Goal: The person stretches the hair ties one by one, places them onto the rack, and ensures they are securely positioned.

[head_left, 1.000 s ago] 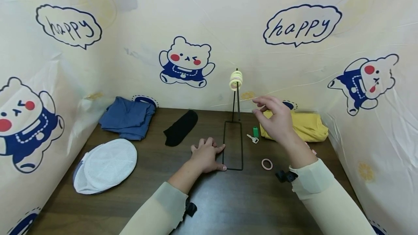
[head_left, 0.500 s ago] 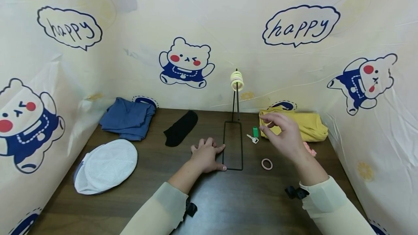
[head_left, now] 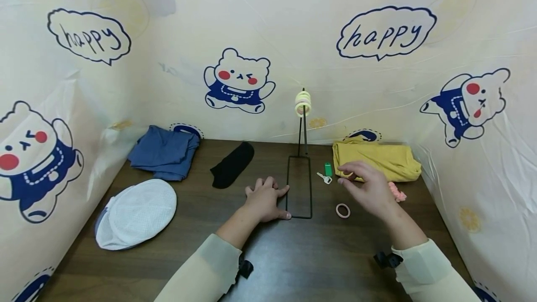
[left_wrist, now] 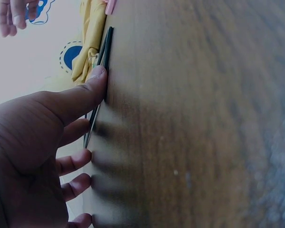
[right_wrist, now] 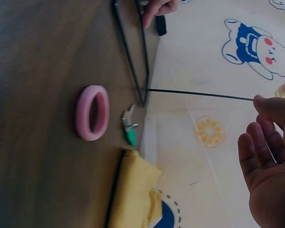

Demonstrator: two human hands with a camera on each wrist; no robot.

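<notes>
A black wire stand (head_left: 311, 190) has a rectangular base flat on the table and an upright carrying several pale yellow and pinkish rings (head_left: 303, 103) at its top. My left hand (head_left: 264, 202) presses on the base's left side, thumb and index finger touching the wire, the other fingertips on the tabletop. In the left wrist view the thumb (left_wrist: 90, 90) lies on the bar. Holding nothing, my right hand (head_left: 371, 190) hovers with loosely bent fingers in front of the yellow cloth. Left of it on the table lies a pink ring (head_left: 342, 211), also seen in the right wrist view.
A key with a green tag (head_left: 328, 169) lies right of the stand. Behind the right hand are a folded yellow cloth (head_left: 394, 160) and a pink scrunchie-like item (head_left: 396, 192). Leftward are a black sock (head_left: 232, 164), folded blue cloth (head_left: 165, 150) and white cap (head_left: 140, 211).
My right hand has moved away from beside the rings on the stand, lower and to the right, uncovering the pink scrunchie-like item. The left hand stays on the base.
</notes>
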